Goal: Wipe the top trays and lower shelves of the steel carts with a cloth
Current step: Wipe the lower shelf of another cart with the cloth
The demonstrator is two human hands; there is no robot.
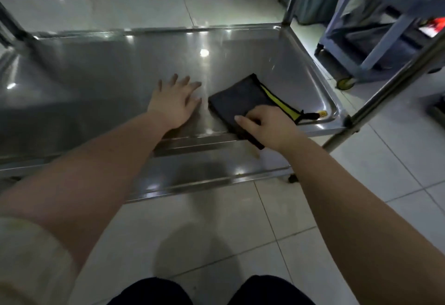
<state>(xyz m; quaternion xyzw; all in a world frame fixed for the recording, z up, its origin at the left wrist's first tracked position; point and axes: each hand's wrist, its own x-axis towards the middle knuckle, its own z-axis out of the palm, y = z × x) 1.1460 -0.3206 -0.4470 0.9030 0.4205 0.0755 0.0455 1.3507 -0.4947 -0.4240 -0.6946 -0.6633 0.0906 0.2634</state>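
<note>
Left of centre, our left hand (pixel 177 102) lies flat on the lower shelf (pixel 101 71) of the steel cart, fingers spread and straight, holding nothing. It looks like a brace for the crouch.

The shelf fills the middle band of the picture, from the left edge to its rounded right corner. The large stretch to the left of the flat hand looks like the main area not yet covered, though the glare tells us little about what is clean.

Just right of that hand lies the cloth (pixel 237 99), dark with a yellow edge, folded into a flat rectangle near the shelf's right end. Its long axis runs on a diagonal, from the upper left toward the lower right of the frame. The yellow edge follows that line, and a small dark loop at its end points at the shelf's near right corner. The cloth's nearest corner hangs over the front rim.

Our right hand (pixel 267 125) grips that near part, thumb on top and fingers curled round the edge.

To wipe well, we judge it best to lay the palm flat on the cloth, sweep in overlapping strokes toward the left, work into the raised rim and corners, and shift the bracing hand as we reach it.

At the right, a slanted cart leg (pixel 395 83) crosses the tiled floor (pixel 397 150).
</note>
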